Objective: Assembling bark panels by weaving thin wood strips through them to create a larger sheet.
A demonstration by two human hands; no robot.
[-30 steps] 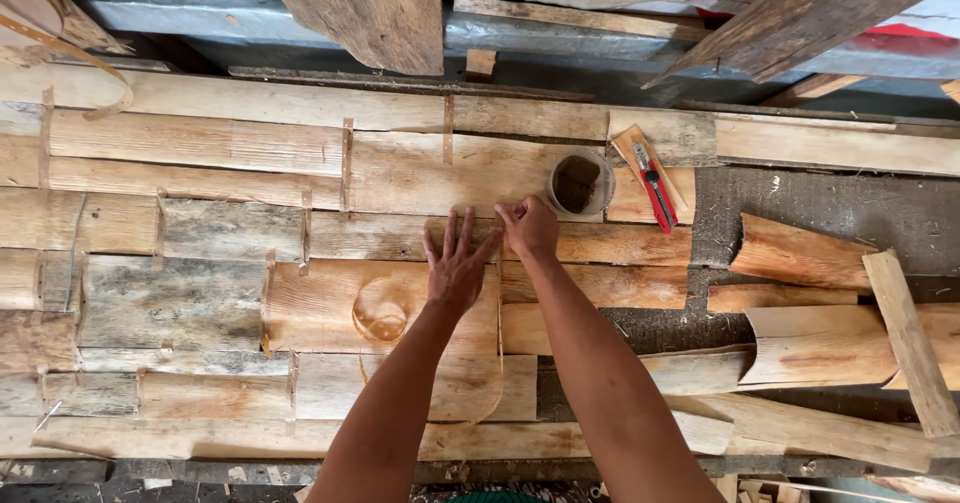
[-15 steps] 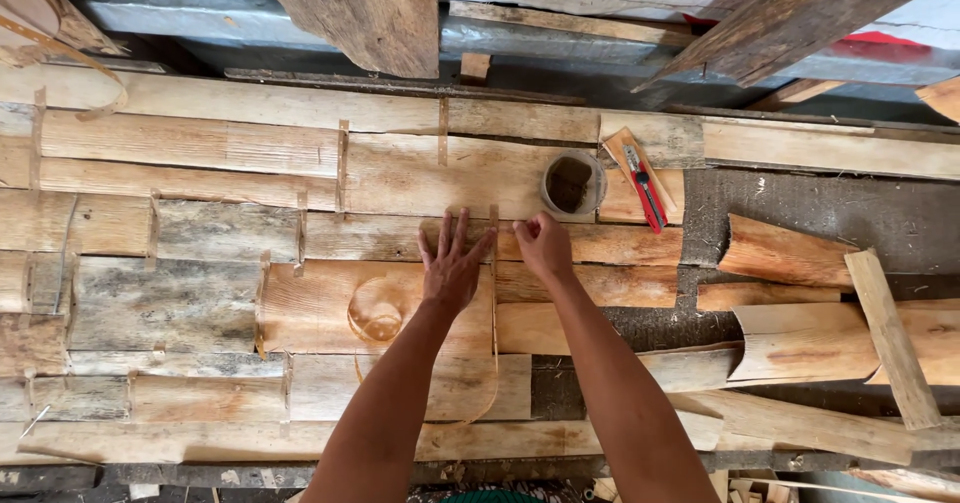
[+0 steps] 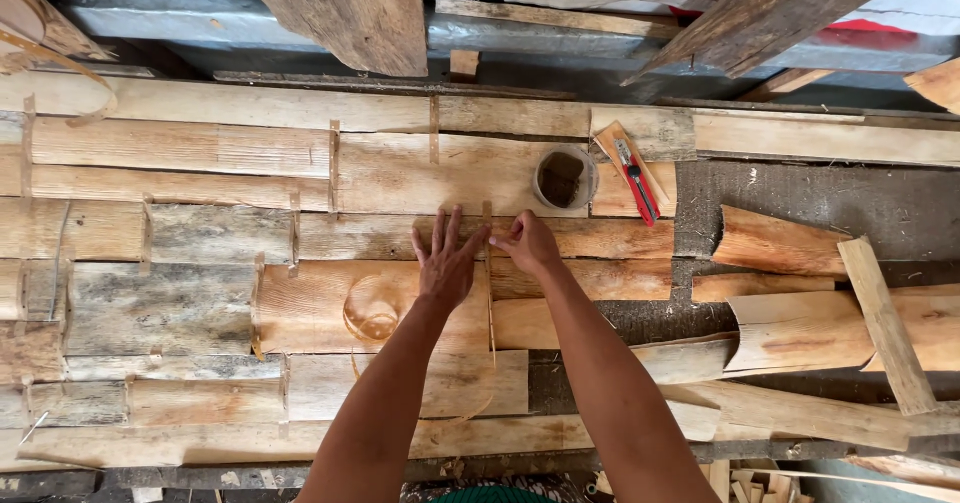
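As two bare forearms reach up from the bottom edge, both hands rest on a wall-like surface of pale, overlapping wooden boards point(image 3: 200, 148) seen from above. Nearest the viewer, a thin wooden strip point(image 3: 490, 308) runs upright between the arms, across a light board with a round knot point(image 3: 370, 311) to its left. The left hand point(image 3: 445, 263) lies flat, palm down, fingers spread apart, pressing the board just left of the strip. The right hand point(image 3: 528, 245) sits just beside it, fingers curled together and pinching the top end of the strip. Farther on, just beyond the right hand, a small round cup point(image 3: 563, 177) with dark contents stands on the boards. Right of the cup, a red-handled utility knife point(image 3: 636, 178) lies on a small wood offcut. To the far right, loose curved slabs of wood point(image 3: 780, 243) lie in a heap.
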